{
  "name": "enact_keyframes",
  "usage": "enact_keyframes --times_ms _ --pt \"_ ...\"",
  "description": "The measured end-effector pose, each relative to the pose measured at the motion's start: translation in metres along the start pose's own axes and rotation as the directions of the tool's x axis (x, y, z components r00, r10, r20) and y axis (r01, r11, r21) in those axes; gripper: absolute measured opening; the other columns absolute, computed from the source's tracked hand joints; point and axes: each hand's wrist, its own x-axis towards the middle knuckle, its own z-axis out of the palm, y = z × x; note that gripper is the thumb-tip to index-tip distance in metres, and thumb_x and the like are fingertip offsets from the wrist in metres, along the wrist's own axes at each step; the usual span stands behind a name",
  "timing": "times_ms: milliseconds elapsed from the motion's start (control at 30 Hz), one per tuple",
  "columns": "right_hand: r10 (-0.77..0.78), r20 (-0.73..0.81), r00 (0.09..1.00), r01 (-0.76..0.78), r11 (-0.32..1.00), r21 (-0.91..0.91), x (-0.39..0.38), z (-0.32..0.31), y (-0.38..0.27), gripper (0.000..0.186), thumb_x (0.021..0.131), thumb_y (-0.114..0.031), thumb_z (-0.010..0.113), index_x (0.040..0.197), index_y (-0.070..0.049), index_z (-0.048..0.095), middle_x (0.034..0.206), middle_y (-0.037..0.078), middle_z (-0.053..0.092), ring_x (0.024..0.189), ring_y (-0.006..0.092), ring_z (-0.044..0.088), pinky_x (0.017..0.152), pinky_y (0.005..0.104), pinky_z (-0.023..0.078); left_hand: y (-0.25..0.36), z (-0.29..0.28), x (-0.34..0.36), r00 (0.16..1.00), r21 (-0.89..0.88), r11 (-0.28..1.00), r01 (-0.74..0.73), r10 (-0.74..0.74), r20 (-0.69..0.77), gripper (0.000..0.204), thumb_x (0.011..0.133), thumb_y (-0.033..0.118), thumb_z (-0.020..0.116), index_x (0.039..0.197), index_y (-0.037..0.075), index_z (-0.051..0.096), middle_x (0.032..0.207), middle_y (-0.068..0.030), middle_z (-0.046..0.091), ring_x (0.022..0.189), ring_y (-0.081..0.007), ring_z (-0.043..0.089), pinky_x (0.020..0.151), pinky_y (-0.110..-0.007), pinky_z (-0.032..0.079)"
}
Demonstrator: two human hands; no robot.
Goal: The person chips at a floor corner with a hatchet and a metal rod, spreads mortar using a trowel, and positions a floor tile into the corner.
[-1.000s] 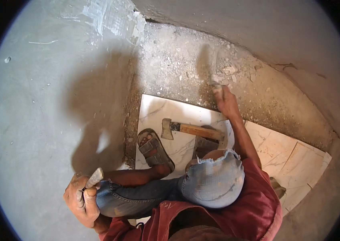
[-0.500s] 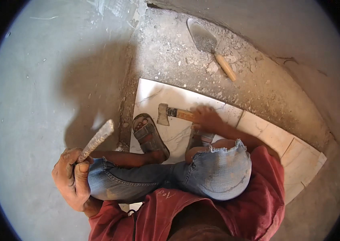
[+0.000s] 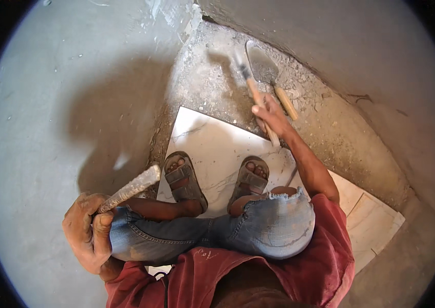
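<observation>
My left hand [image 3: 86,231] is closed round a mortar-crusted cold chisel [image 3: 132,188], held above my left knee with its flat end pointing up and right. My right hand [image 3: 273,119] grips the wooden handle of a hatchet [image 3: 253,88], raised over the rough strip beyond the tiles. Motion blurs the hatchet's head, and dark wrapping shows just below it. Close by on the right lies a pointing trowel [image 3: 262,64] with a wooden handle, flat on the rubble.
Marbled white tiles [image 3: 212,133] lie under my sandalled feet and run off to the right. Past their edge, a bare strip [image 3: 207,84] is littered with chips and dust. Grey walls meet at the far corner, and my shadow falls on the left one [image 3: 37,128].
My right hand has lifted the hatchet off the tile and carried it forward toward the trowel, its head now pointing away. The chisel has tilted lower, toward the right.
</observation>
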Motion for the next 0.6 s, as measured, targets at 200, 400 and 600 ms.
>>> enact_keyframes --times_ms 200,400,600 --pt "-0.662 -0.156 0.733 0.662 0.747 -0.064 0.013 -0.001 -0.095 0.043 0.086 -0.034 0.052 0.112 -0.003 0.04 0.071 0.004 0.055 0.053 0.0117 0.05 0.046 0.0265 0.043 -0.005 -0.007 -0.009 1.0 0.025 1.0 0.019 -0.02 0.011 0.039 0.083 0.036 0.054 0.075 -0.002 0.054 0.061 -0.0069 0.05 0.056 -0.0152 0.044 0.053 -0.027 0.033" --pt "-0.697 -0.359 0.621 0.364 0.662 -0.655 0.056 -0.003 -0.1 0.037 0.089 -0.032 0.045 0.104 0.001 0.04 0.072 0.018 0.059 0.064 0.0297 0.059 0.059 0.0409 0.047 -0.006 -0.01 -0.006 0.999 0.005 0.999 0.035 -0.035 -0.015 0.03 0.08 0.026 0.058 0.077 -0.003 0.056 0.066 -0.0118 0.056 0.056 -0.0203 0.05 0.053 -0.029 0.039" --pt "-0.297 -0.028 0.954 0.145 0.542 -0.828 0.077 0.014 -0.038 0.033 0.089 -0.03 0.045 0.1 0.001 0.042 0.075 0.026 0.058 0.065 0.0412 0.058 0.058 0.0474 0.045 -0.014 -0.011 -0.014 1.0 0.027 1.0 -0.013 0.013 -0.01 0.037 0.084 0.035 0.054 0.078 -0.002 0.052 0.062 -0.0079 0.051 0.057 -0.0153 0.045 0.052 -0.027 0.033"
